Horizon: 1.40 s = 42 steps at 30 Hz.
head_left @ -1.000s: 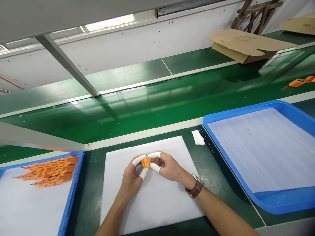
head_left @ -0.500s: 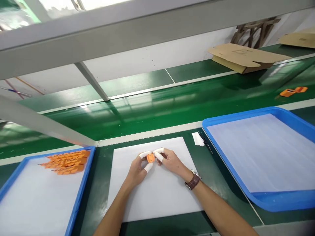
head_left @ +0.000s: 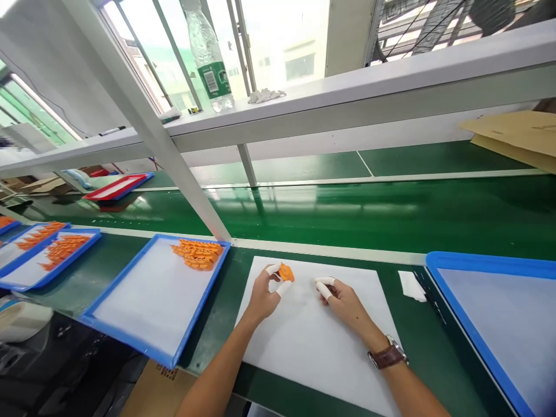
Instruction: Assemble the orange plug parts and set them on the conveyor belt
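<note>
Between the thumb and forefinger of my left hand (head_left: 266, 292) is a small orange plastic part (head_left: 286, 272), held above a white sheet (head_left: 313, 341). White finger cots cover those two fingertips. My right hand (head_left: 343, 301) is apart from the part, over the right half of the sheet. Its cotted thumb and forefinger are pinched together; whatever may be between them is too small to make out. On my left a blue-rimmed tray (head_left: 191, 324) carries a cluster of similar orange parts (head_left: 197, 253) at its far right corner.
A blue tray (head_left: 490, 258) lined with white stands to my right, beside a white paper slip (head_left: 412, 286) and a thin black tool (head_left: 430, 296). More trays of orange parts (head_left: 65, 249) line the far left. A slanted post (head_left: 174, 162) and shelf (head_left: 347, 98) cross ahead.
My hands have separated: the orange part stays in my left hand, and my right hand has drawn away to the right. The view has swung left and up, bringing the shelf bottle and further trays into sight.
</note>
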Available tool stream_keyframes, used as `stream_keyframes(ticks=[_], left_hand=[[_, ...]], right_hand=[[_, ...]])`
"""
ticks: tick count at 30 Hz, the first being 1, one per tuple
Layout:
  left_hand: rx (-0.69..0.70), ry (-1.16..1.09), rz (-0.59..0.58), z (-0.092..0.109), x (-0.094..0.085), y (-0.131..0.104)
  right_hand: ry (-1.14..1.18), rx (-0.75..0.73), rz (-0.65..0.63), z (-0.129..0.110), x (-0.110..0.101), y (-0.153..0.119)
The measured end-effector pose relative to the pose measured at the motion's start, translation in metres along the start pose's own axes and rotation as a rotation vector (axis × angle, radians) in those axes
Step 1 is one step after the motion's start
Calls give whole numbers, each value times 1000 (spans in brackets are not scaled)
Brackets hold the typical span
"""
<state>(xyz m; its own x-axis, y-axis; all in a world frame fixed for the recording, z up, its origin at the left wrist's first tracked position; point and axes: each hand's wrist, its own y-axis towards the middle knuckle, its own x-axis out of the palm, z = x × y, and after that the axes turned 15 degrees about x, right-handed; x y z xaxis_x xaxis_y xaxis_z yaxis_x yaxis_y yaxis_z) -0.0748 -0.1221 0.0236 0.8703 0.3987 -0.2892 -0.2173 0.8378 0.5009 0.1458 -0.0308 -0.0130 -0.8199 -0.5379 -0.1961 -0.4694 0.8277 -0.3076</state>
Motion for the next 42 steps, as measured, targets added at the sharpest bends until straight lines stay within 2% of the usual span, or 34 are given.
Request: stream_keyframes(ticks=[3,7,9,11,13,16,20,25,30,33,35,37,38,40,42], left_hand=[[-14,96,153,0,-51,-5],[-123,321,552,0,-146,-2],[-177,422,680,-3,-194,1],[-278,517,763,-13,-233,1],[-404,583,783,-26,-259,-1],[-533,620,727,-49,-275,-6],[-561,597,621,-69,-277,-4],[-517,499,578,-71,-275,-2],[-459,474,694,-53,-273,-2],[-326,471,780,-28,-257,7],[-203,410,781,-7,-232,17],[-107,292,703,15,-195,27],[-87,221,630,24,-173,31],[-84,49,408,38,-122,38],[-99,-66,219,44,-70,42]], right_hand=[[-19,15,-18,1,0,-1],[-41,31,-24,1,0,0],[-49,21,-23,0,0,-1],[-47,16,-21,-3,0,-3],[-38,27,-14,-4,0,-3],[-42,49,-13,-1,-1,-1],[-74,75,-34,4,-2,4],[-99,109,-36,7,-1,8],[-66,122,-79,5,-4,10],[-70,136,-130,-7,-6,10],[-41,120,-166,-20,-4,10],[56,79,-189,-34,3,13],[113,61,-200,-41,8,16],[183,39,-209,-51,18,23],[233,36,-215,-56,28,29]])
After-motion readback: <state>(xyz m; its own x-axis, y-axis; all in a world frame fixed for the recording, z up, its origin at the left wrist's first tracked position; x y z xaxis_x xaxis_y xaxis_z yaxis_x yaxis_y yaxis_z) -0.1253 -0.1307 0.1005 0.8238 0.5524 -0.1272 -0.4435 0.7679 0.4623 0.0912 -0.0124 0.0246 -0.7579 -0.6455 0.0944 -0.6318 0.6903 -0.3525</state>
